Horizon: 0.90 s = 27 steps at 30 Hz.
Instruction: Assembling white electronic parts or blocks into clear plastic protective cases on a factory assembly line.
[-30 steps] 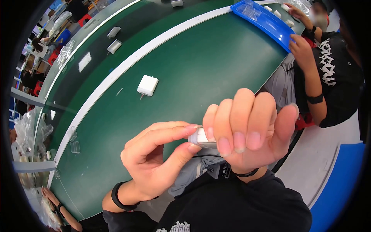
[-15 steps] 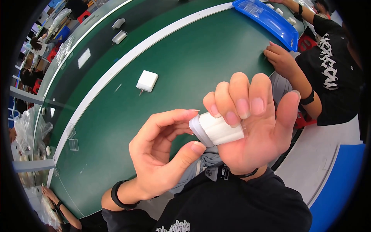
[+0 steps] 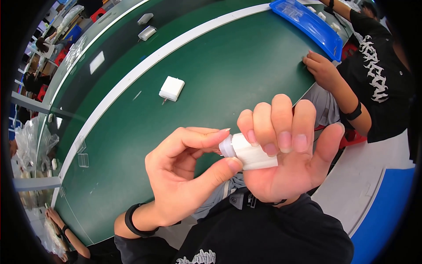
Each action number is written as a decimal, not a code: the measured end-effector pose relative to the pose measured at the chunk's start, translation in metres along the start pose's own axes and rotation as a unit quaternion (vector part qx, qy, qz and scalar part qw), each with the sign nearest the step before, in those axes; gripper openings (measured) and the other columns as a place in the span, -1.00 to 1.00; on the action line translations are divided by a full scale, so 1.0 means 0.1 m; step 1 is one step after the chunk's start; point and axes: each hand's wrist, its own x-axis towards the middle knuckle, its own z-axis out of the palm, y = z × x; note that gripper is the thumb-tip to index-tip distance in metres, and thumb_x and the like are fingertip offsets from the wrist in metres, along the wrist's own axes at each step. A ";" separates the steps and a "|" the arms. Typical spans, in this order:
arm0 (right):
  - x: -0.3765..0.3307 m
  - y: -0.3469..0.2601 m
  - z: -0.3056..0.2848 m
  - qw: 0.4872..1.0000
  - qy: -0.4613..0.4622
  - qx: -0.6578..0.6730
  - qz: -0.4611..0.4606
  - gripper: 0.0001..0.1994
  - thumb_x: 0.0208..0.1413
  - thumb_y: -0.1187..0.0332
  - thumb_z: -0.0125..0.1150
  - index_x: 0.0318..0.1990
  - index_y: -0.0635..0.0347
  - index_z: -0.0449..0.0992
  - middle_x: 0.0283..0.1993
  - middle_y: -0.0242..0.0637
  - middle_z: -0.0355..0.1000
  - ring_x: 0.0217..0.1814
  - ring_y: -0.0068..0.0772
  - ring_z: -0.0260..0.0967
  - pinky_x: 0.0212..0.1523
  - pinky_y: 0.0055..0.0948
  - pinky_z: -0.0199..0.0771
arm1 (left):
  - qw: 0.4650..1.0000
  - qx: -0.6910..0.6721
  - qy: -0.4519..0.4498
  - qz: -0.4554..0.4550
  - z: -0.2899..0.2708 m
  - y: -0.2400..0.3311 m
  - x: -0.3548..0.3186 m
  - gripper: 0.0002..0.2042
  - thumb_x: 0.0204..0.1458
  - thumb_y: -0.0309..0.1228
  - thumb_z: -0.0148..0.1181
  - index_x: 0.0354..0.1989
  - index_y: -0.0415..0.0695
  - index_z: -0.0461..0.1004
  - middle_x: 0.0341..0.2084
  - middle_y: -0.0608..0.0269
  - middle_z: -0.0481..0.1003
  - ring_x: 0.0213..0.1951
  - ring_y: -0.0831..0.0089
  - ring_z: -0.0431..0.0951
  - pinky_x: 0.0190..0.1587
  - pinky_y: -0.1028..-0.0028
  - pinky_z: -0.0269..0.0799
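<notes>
Your right hand holds a small white block up in the air, above the near edge of the green table. Your 4 fingers curl over the top of the block and it rests against your palm, so the grip is tight around it. Your left hand comes in from the left side. Its thumb and pointer finger pinch the round pale cap on the left end of the block. You wear a black band on your left wrist. A second white block lies flat on the table, near the white stripe that runs along the table, well apart from your hands. 2 more small pale boxes sit past the stripe, near the far edge. A blue tray sits at the far right corner of the table. Another person in a black shirt sits at the right edge, and that person's hand rests on the table just beside the tray. Some clear bags are piled off the left edge.
</notes>
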 end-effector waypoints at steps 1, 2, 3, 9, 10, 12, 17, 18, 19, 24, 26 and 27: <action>-0.02 0.02 0.00 1.000 -0.001 -0.001 0.000 -0.58 0.22 -0.09 -0.24 -0.49 -0.01 0.27 -0.45 -0.50 0.17 -0.47 -0.57 0.02 -0.28 -0.47 0.04 | 1.000 0.024 -0.004 0.010 -0.03 -0.01 -0.01 -0.78 -0.09 -0.73 0.20 -0.22 -0.38 0.44 -0.26 0.06 0.49 -0.24 0.47 0.50 -0.12 0.47 0.43; -0.04 0.04 0.01 1.000 0.000 -0.001 0.003 -0.58 0.22 -0.09 -0.24 -0.50 -0.01 0.27 -0.46 -0.50 0.17 -0.47 -0.57 0.01 -0.28 -0.47 0.04 | 1.000 0.023 -0.004 0.011 -0.07 -0.02 -0.02 -0.78 -0.09 -0.73 0.20 -0.22 -0.38 0.44 -0.26 0.06 0.49 -0.24 0.47 0.50 -0.12 0.47 0.43; -0.05 0.04 0.01 1.000 0.003 0.001 0.005 -0.58 0.23 -0.09 -0.24 -0.50 -0.01 0.26 -0.46 -0.50 0.17 -0.48 -0.57 0.01 -0.28 -0.47 0.03 | 1.000 0.007 0.000 0.007 -0.09 -0.02 -0.01 -0.83 -0.03 -0.68 0.17 -0.23 -0.38 0.44 -0.26 0.06 0.50 -0.26 0.49 0.50 -0.14 0.49 0.43; -0.04 0.05 0.02 0.999 0.026 -0.007 -0.029 -0.58 0.23 -0.08 -0.25 -0.50 -0.01 0.26 -0.46 -0.48 0.17 -0.46 -0.53 0.05 -0.23 -0.43 0.08 | 1.000 0.000 0.013 -0.007 -0.07 -0.03 0.00 -0.83 0.04 -0.60 0.14 -0.19 -0.38 0.43 -0.26 0.05 0.51 -0.22 0.51 0.50 -0.17 0.54 0.43; -0.03 0.04 0.01 0.999 0.024 -0.007 -0.029 -0.58 0.23 -0.08 -0.25 -0.50 -0.01 0.26 -0.46 -0.48 0.17 -0.46 -0.53 0.05 -0.23 -0.43 0.08 | 0.999 0.027 0.010 0.018 -0.07 -0.04 0.00 -0.79 -0.01 -0.64 0.18 -0.18 -0.38 0.43 -0.26 0.05 0.50 -0.22 0.50 0.51 -0.16 0.52 0.44; -0.01 0.01 -0.02 1.000 0.001 -0.020 0.000 -0.58 0.23 -0.08 -0.25 -0.50 0.00 0.25 -0.46 -0.45 0.17 -0.43 -0.48 0.14 -0.19 -0.39 0.12 | 0.998 0.055 0.006 0.044 -0.07 -0.04 0.00 -0.74 -0.06 -0.67 0.22 -0.16 -0.38 0.42 -0.27 0.06 0.50 -0.21 0.48 0.51 -0.15 0.50 0.45; 0.00 -0.06 -0.04 0.995 -0.100 0.010 0.018 -0.56 0.26 -0.06 -0.35 -0.46 0.06 0.25 -0.43 -0.36 0.19 -0.38 -0.36 0.28 -0.16 -0.29 0.17 | 0.987 0.084 -0.043 0.134 -0.15 -0.08 -0.02 -0.68 -0.20 -0.74 0.29 -0.20 -0.39 0.44 -0.28 -0.03 0.51 -0.23 0.39 0.54 -0.13 0.45 0.48; 0.00 -0.08 -0.04 0.992 -0.119 0.031 0.037 -0.55 0.27 -0.05 -0.38 -0.44 0.09 0.25 -0.42 -0.33 0.20 -0.37 -0.31 0.31 -0.15 -0.26 0.19 | 0.987 0.084 -0.044 0.133 -0.14 -0.08 -0.02 -0.68 -0.20 -0.74 0.29 -0.20 -0.39 0.44 -0.28 -0.03 0.51 -0.23 0.39 0.54 -0.13 0.45 0.48; 0.00 -0.10 -0.05 0.992 -0.119 0.031 0.036 -0.55 0.27 -0.05 -0.38 -0.44 0.09 0.25 -0.42 -0.33 0.20 -0.37 -0.31 0.31 -0.15 -0.26 0.19 | 0.983 0.092 -0.050 0.154 -0.13 -0.08 -0.02 -0.70 -0.21 -0.75 0.29 -0.22 -0.38 0.44 -0.29 -0.05 0.51 -0.25 0.37 0.55 -0.17 0.45 0.49; 0.04 -0.11 -0.14 0.980 -0.190 -0.060 -0.017 -0.54 0.29 -0.01 -0.44 -0.42 0.14 0.24 -0.40 -0.29 0.21 -0.35 -0.26 0.36 -0.16 -0.24 0.25 | 0.970 0.124 -0.034 0.207 -0.08 -0.10 0.01 -0.73 -0.21 -0.74 0.29 -0.27 -0.37 0.46 -0.31 -0.06 0.51 -0.32 0.35 0.57 -0.27 0.48 0.51; 0.00 -0.11 -0.09 0.982 -0.169 -0.079 -0.026 -0.53 0.29 -0.01 -0.45 -0.43 0.14 0.24 -0.42 -0.29 0.21 -0.38 -0.27 0.35 -0.18 -0.25 0.25 | 0.967 0.138 -0.028 0.212 -0.08 -0.10 0.01 -0.74 -0.21 -0.75 0.28 -0.27 -0.36 0.47 -0.32 -0.06 0.52 -0.31 0.33 0.57 -0.26 0.48 0.51; -0.02 -0.11 -0.08 0.983 -0.149 -0.098 -0.033 -0.53 0.30 0.00 -0.46 -0.45 0.14 0.24 -0.45 -0.30 0.21 -0.41 -0.28 0.34 -0.20 -0.26 0.26 | 0.967 0.138 -0.028 0.212 -0.07 -0.10 0.00 -0.74 -0.21 -0.75 0.28 -0.27 -0.36 0.47 -0.32 -0.06 0.52 -0.31 0.33 0.57 -0.26 0.48 0.51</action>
